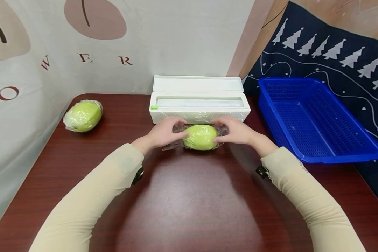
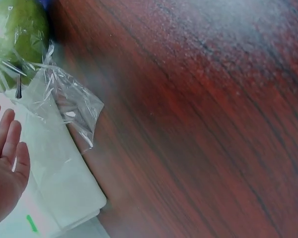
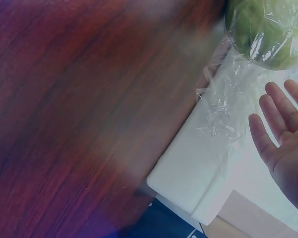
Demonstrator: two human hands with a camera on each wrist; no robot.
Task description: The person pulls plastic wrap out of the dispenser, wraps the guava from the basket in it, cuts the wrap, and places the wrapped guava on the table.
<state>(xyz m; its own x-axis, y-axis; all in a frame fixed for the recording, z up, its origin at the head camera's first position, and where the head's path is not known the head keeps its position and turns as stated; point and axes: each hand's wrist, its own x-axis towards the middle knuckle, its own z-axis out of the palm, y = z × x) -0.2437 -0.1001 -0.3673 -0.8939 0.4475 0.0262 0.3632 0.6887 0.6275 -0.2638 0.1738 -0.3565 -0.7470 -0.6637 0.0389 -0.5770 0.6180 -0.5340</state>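
Note:
A yellow-green oval fruit [image 1: 201, 137], mango-like and covered in clear plastic wrap, sits at the front of a white cling film dispenser [image 1: 198, 115]. Loose wrap [image 2: 77, 106] sticks out from its left end, with more crumpled wrap [image 3: 219, 106] at its right. My left hand [image 1: 165, 132] is at the left end, thumb on the fruit's side and fingers extended. From the other side my right hand [image 1: 237, 132] mirrors it, thumb at the fruit's right edge. Both wrist views show the fingers spread and slightly bent, beside the film rather than around it.
The dispenser's lid [image 1: 197, 84] stands raised at the back, a small green slider [image 1: 154, 107] at its left. Another wrapped green fruit [image 1: 84, 115] lies at the table's left edge. A blue plastic basket [image 1: 318, 119] stands on the right. Printed cloths hang behind the brown table [image 1: 189, 203].

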